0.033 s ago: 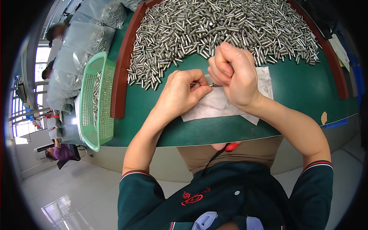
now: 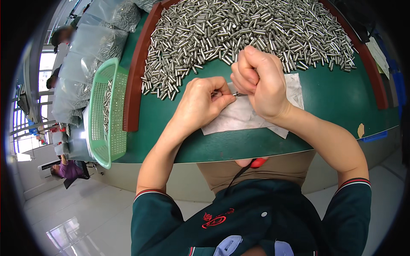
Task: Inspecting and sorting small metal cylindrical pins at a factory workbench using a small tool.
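My left hand (image 2: 203, 102) pinches a small shiny metal pin (image 2: 234, 94) between thumb and fingers, most of it hidden by them. My right hand (image 2: 265, 83) is closed in a fist just to the right. From under its fingers a thin metal shaft (image 2: 241, 94) points left to the end of the pin; the rest of that piece is covered. Whether the two touch I cannot tell. Under both hands lies a crumpled whitish cloth (image 2: 239, 119). Beyond them spreads a large heap of short metal pins (image 2: 252, 30).
Dark red rails (image 2: 136, 94) edge the green tabletop (image 2: 205, 147) left and right. Left of the rail stands a light green basket (image 2: 114, 145) with pins in it. Clear plastic bags (image 2: 81, 55) of metal parts line the far left. Other people are in the left background.
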A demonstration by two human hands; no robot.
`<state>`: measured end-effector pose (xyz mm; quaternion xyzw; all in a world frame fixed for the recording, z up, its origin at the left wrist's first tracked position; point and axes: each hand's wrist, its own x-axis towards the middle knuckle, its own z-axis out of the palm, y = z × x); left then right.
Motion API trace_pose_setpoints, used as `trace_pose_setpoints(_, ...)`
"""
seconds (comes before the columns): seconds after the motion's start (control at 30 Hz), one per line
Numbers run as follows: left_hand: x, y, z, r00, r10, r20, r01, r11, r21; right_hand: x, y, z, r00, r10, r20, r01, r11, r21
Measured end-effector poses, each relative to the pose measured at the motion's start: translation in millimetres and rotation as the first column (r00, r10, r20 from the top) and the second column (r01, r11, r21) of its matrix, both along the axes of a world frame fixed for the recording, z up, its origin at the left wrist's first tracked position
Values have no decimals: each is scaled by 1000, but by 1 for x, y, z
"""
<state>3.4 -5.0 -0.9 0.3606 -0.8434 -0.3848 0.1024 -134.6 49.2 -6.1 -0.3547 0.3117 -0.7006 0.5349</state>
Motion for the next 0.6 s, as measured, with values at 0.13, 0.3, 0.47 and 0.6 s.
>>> trace_pose_setpoints(0.13,1,0,1,999,-15,-35,14,999,-39,-1,-1,1,1000,-9,18,9,1000,8)
trace_pose_setpoints(0.3,9,-14,2,909,255,-328,19,762,647,-5,-1,1,995,12,99,-16,999,39)
trace_pose_setpoints(0.47,15,-22,-6,832,392,-393,189,466,864,-1,-1,0,995,10,98,-16,998,56)
trace_pose_setpoints(0.6,13,-23,-4,832,414,-370,172,440,881,-1,0,1,996,13,88,-19,998,64)
